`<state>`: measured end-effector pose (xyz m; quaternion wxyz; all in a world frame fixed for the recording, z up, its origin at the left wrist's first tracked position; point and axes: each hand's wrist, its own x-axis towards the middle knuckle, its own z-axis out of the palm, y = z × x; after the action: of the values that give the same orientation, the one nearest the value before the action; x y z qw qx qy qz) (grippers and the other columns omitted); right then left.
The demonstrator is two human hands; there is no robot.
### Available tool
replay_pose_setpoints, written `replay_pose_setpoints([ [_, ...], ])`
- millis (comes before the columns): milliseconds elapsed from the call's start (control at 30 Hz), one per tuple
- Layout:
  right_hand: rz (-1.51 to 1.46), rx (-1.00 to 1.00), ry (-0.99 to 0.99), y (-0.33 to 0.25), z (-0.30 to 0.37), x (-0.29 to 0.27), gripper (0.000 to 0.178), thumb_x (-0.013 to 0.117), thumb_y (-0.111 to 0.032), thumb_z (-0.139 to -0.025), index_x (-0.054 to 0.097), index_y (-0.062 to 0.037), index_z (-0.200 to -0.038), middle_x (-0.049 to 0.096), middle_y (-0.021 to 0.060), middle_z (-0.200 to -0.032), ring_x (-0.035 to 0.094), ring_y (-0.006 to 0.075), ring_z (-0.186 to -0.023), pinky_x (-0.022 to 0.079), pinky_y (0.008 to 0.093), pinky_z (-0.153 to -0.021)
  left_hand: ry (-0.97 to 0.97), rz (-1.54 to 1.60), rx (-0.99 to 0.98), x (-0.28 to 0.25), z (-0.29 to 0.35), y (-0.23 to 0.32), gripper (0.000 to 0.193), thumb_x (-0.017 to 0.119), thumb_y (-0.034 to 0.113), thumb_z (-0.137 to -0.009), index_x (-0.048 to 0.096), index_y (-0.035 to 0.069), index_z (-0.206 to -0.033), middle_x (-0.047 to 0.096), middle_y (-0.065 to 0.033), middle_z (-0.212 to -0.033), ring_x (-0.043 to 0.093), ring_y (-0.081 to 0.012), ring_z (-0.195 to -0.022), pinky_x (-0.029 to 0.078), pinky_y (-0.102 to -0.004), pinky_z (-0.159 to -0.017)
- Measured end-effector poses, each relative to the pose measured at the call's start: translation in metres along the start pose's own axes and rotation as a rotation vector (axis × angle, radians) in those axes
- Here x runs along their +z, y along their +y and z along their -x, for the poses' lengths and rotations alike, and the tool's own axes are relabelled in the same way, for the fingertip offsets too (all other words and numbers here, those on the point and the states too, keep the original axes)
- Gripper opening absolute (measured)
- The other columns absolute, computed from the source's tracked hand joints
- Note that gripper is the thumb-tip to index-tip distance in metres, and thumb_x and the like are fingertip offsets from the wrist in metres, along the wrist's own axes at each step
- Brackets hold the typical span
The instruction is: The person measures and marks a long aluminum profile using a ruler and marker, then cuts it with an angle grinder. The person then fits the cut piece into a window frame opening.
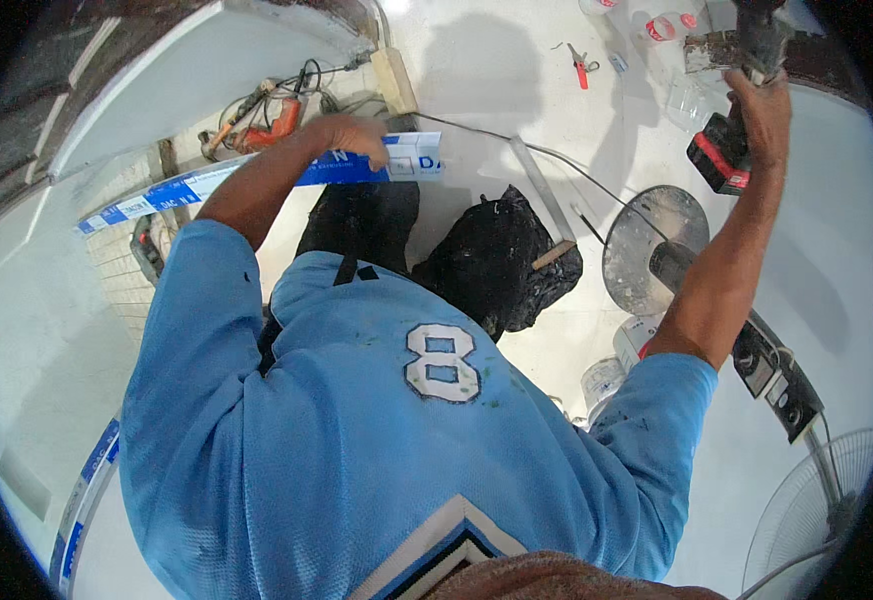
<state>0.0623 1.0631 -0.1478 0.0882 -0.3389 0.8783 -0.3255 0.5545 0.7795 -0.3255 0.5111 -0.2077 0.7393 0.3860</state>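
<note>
My right hand [765, 112], stretched out to the upper right, is wrapped round the handle of a cordless drill. The drill's black-and-red battery [722, 155] juts out below the fist, and its dark body [760, 38] runs up past the picture's rim. On the left, my left hand [355, 138] has its fingers bent over the edge of a long strip wrapped in blue-and-white printed film [222, 180]. The strip lies across in front of me, slightly tilted, with its right end just past my hand. My left forearm hides part of it.
Orange corded power tools [275, 128] lie beyond the strip. A crumpled black bag [492, 265] sits by my legs. To the right are a dusty round stand base [655, 248] and a fan [827, 520]. Red-handled pliers [582, 74] and a bottle [667, 27] lie farther off.
</note>
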Motion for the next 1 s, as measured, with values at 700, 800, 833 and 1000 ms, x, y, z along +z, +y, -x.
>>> replay_pose_setpoints([
  [700, -0.087, 0.362, -0.224, -0.208, 0.421, 0.148, 0.068, 0.089, -0.018, -0.082, 0.052, 0.0045, -0.134, 0.073, 0.0224, -0.109, 0.074, 0.0306, -0.089, 0.060, 0.0416, -0.081, 0.197, -0.129, 0.336, 0.020, -0.049, -0.023, 0.076, 0.081, 0.027, -0.055, 0.078, -0.003, -0.125, 0.080, -0.0233, -0.112, 0.076, -0.0366, -0.097, 0.060, -0.0483, -0.086],
  [800, -0.112, 0.456, -0.277, -0.203, 0.420, 0.152, 0.071, 0.089, -0.022, -0.082, 0.051, 0.0066, -0.135, 0.073, 0.0274, -0.113, 0.075, 0.0377, -0.099, 0.059, 0.0449, -0.089, 0.250, -0.149, 0.298, 0.021, -0.014, -0.010, 0.073, 0.079, 0.028, -0.053, 0.079, -0.005, -0.118, 0.080, -0.0252, -0.110, 0.076, -0.0371, -0.096, 0.060, -0.0480, -0.085],
  [833, -0.111, 0.495, -0.312, -0.206, 0.416, 0.153, 0.071, 0.089, -0.022, -0.082, 0.051, 0.0072, -0.135, 0.073, 0.0281, -0.114, 0.075, 0.0387, -0.101, 0.059, 0.0455, -0.090, 0.258, -0.151, 0.309, 0.022, -0.008, -0.008, 0.073, 0.079, 0.029, -0.053, 0.079, -0.006, -0.117, 0.079, -0.0256, -0.110, 0.076, -0.0369, -0.095, 0.060, -0.0481, -0.084],
  [1000, -0.061, 0.440, -0.378, -0.191, 0.410, 0.170, 0.067, 0.087, -0.020, -0.084, 0.050, 0.0089, -0.130, 0.072, 0.0324, -0.115, 0.075, 0.0442, -0.105, 0.057, 0.0483, -0.094, 0.287, -0.142, 0.333, 0.028, -0.004, -0.009, 0.071, 0.079, 0.030, -0.054, 0.079, -0.007, -0.115, 0.079, -0.0273, -0.107, 0.077, -0.0361, -0.091, 0.061, -0.0482, -0.081],
])
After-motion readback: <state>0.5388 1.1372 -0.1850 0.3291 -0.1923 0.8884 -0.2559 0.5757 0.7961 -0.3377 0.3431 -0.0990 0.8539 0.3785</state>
